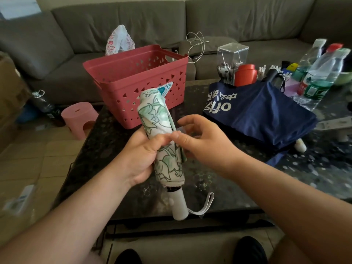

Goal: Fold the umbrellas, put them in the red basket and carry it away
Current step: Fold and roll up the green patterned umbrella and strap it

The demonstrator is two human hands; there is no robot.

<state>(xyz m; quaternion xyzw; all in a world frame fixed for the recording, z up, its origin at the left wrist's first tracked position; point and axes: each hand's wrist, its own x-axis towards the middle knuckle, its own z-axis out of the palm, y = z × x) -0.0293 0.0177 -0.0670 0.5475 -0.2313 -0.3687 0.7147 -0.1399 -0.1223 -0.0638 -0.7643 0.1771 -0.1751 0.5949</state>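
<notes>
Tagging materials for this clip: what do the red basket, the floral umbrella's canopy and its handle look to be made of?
Red basket: matte moulded plastic, judging by its rigid walls with triangular cut-outs. Floral umbrella canopy: thin woven fabric, probably synthetic; it creases softly where the left hand holds it. Handle: smooth off-white, likely plastic, with a flat strap.

Two bare forearms reach into view from the bottom corners, one on each side. No sleeves cover them up to the picture's edge, and no watch, ring or bracelet shows on either wrist or finger. The left hand (142, 157) and the right hand (203, 141) are both uncovered, with short, plain fingernails. At the bottom edge, between the arms, are the rounded toes of two black shoes (249, 250), one partly cut off by the frame. A patch of light-coloured clothing shows at the lower left edge.
</notes>
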